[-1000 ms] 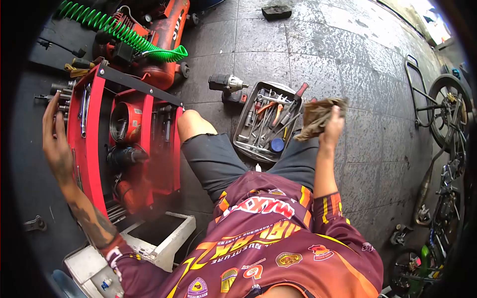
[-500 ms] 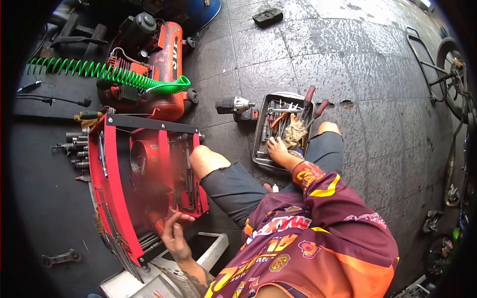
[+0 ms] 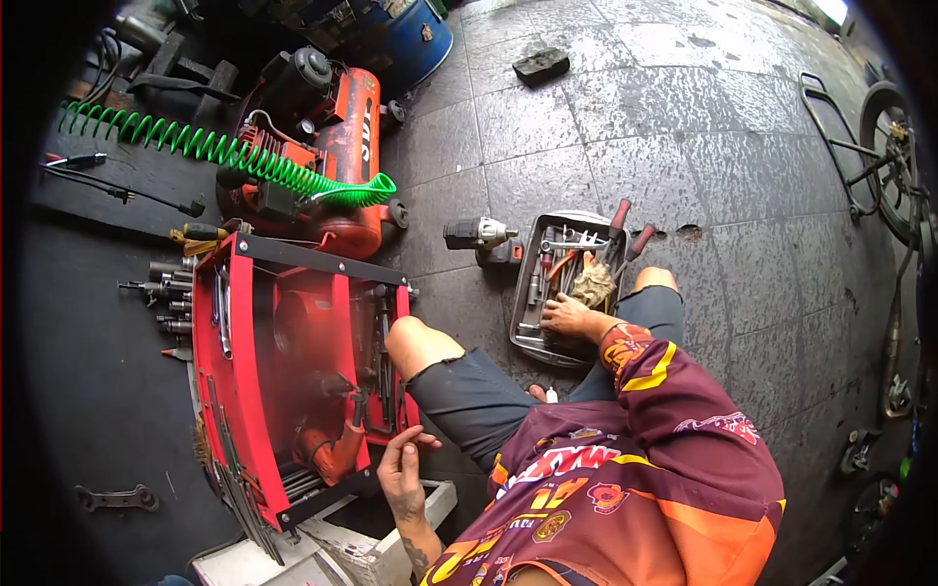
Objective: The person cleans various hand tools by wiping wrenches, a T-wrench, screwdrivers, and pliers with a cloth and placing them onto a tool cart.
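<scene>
My right hand (image 3: 570,318) reaches down into a grey tool tray (image 3: 521,311) between my knees, its fingers spread over the tools beside a crumpled tan rag (image 3: 593,284). Several wrenches, sockets and other metal tools fill the tray, and two red-handled tools (image 3: 619,217) stick out at its far right corner. What lies beneath my fingertips is hidden. Palm up, my left hand (image 3: 403,471) is raised beside the red tool cabinet (image 3: 223,391), fingers loosely bent and apart, with nothing discernible in them. A hazy blur covers part of the cabinet.
A cordless impact wrench (image 3: 481,234) stands left of the tray. Behind the cabinet is a red air compressor (image 3: 363,137) with a green coiled hose (image 3: 225,151). A blue drum (image 3: 420,44), a dark block (image 3: 540,66) and a wheel (image 3: 887,146) are farther off.
The view has shifted, so the scene sits slightly lower and to the right. My right hand has moved a little nearer within the tray. My left hand stays raised by the cabinet.
</scene>
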Demonstrator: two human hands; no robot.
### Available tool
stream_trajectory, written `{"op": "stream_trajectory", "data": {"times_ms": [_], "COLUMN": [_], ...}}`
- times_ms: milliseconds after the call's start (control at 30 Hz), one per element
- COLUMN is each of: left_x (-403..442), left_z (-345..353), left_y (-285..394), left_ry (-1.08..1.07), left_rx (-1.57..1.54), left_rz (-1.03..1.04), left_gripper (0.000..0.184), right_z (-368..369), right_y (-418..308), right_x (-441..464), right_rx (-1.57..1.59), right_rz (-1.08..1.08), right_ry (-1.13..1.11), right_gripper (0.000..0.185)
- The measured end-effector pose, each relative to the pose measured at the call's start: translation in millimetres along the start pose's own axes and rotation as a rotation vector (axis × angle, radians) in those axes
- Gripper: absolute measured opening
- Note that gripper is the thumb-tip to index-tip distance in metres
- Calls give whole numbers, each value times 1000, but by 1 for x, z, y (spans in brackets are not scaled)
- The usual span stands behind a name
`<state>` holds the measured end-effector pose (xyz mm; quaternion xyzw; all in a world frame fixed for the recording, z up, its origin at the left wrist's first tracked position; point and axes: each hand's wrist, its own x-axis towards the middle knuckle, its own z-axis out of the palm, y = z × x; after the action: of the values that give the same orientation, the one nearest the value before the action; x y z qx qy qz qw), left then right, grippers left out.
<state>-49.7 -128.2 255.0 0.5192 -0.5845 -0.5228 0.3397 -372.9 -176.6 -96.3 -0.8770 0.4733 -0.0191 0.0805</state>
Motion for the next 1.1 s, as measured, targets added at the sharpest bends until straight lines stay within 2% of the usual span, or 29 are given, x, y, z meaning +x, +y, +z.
{"op": "stream_trajectory", "data": {"times_ms": [167, 300, 333, 400, 467, 600, 667, 733, 833, 900, 933, 1000, 1033, 1067, 1100], "left_x": [-5, -6, -8, -12, -17, -17, -11, 2, 38, 64, 75, 85, 86, 87, 83], "left_z": [14, 18, 16, 14, 15, 19, 25, 34, 64, 97, 114, 136, 137, 139, 142], "left_y": [0, -7, -7, -6, -6, -15, -20, -27, -43, -47, -49, -57, -46, -50, -36], "left_ry": [-38, -18, 5, 29, 59, 95, 117, 117, -117, -278, -343, -218, -252, -296, -243], "left_rx": [6, 11, 19, 30, 25, 13, -45, -63, -79, -134, -123, -361, -439, -543, -471], "left_rz": [-35, -22, -24, -43, -73, -94, -67, -86, -203, -264, -263, -304, -380, -363, -308], "left_gripper": [26, 27, 27, 27, 27, 27, 27, 27, 36, 37, 35, 36, 33, 27, 20], "right_z": [-9, 13, 12, 11, 14, -17, -77, -117, -156, -187, -201, -215, -218, -221, -225], "right_y": [0, 14, 17, 19, 17, 5, 0, -11, -25, -47, -58, -71, -73, -73, -73], "right_x": [-1, 1, 6, 14, 24, 31, 24, 21, 21, 23, 22, 19, 16, 12, 9], "right_rx": [5, 6, 13, 24, 71, 400, 495, 594, 805, 791, 831, 778, 725, 681, 612], "right_rz": [-50, -212, -247, -291, -382, -333, -295, -121, -27, 31, 61, 114, 140, 161, 162], "right_ry": [-16, 231, 108, 15, 62, 117, 170, 243, 597, 807, 835, 866, 866, 863, 870], "right_gripper": [16, 13, 14, 14, 21, 34, 39, 44, 48, 45, 42, 38, 39, 39, 37]}}
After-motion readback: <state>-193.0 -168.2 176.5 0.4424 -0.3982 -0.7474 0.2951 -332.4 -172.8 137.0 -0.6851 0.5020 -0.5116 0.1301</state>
